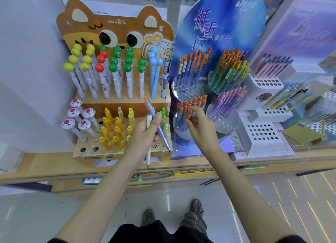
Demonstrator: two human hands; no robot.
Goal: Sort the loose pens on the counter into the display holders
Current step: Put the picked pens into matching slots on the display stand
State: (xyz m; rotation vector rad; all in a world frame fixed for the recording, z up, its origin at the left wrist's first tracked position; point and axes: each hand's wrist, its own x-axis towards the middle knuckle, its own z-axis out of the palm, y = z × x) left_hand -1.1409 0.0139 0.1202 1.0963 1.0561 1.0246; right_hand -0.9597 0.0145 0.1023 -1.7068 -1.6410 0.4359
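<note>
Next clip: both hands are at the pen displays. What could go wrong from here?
1. The left hand grips two pens together, a blue-grey pen with an orange clicker and a white pen; the white one hangs low and might slip out.
2. The right hand reaches among tightly packed orange-topped pens in the clear round acrylic holder, so it may nudge neighbours askew.

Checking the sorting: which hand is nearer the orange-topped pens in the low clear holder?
Right. The right hand has its fingertips among those orange-topped pens; the left hand is off to their left, before the cat stand, gripping loose pens.
</note>
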